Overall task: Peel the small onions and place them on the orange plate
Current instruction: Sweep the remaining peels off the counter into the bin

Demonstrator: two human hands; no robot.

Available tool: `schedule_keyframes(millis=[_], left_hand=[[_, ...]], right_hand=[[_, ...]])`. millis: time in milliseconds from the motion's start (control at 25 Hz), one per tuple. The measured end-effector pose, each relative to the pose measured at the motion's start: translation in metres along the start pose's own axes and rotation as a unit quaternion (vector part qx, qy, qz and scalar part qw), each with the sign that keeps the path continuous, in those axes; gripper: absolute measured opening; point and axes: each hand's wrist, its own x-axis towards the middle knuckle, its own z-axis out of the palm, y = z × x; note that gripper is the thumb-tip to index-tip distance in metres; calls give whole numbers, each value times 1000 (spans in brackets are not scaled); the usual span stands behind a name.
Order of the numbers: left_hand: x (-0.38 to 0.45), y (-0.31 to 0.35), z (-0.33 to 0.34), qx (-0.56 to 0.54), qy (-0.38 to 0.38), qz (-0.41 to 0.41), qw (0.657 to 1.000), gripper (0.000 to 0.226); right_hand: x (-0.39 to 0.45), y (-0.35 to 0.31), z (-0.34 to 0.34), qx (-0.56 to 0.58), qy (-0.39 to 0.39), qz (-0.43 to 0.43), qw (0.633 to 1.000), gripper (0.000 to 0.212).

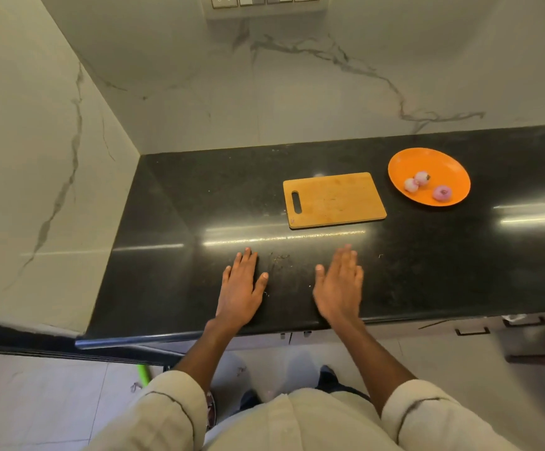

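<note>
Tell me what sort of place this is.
Most likely a home kitchen. A dark stone countertop runs along a marble-look wall, a wooden cutting board lies on it, and an orange plate beside it holds three small peeled onions.

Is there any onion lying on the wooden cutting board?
No, the cutting board is bare; three onions lie on the orange plate.

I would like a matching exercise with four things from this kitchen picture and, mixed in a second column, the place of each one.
1. three small peeled onions
2. rectangular wooden cutting board
3. round orange plate
4. left hand

a. left of the plate
b. flat near the counter's front edge
c. on the plate
d. right of the board

Pairs: 1-c, 2-a, 3-d, 4-b
</note>
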Motion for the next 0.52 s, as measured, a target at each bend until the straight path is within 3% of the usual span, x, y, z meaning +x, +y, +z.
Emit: schedule_keyframes(millis=[80, 160, 200, 280, 360, 440, 520], left_hand=[[10, 3, 4, 28, -11, 3, 1000, 66], [17, 4, 10, 71, -8, 10, 997, 69], [18, 2, 13, 97, -3, 18, 995, 71], [17, -1, 18, 130, 11, 30, 991, 72], [17, -2, 20, 129, 11, 33, 991, 72], [17, -2, 20, 128, 16, 37, 991, 71], [18, -1, 19, 125, 9, 30, 992, 70]], right_hand=[[-4, -25, 12, -2, -47, -151, 987, 70], [6, -25, 3, 44, -49, -203, 977, 64], [14, -13, -5, 53, -12, -164, 985, 63], [29, 28, -18, 39, 62, -3, 997, 66], [31, 62, -25, 7, 71, 101, 992, 72], [30, 56, -17, -6, 50, 79, 996, 75], [26, 22, -8, 2, 0, -4, 1000, 75]])
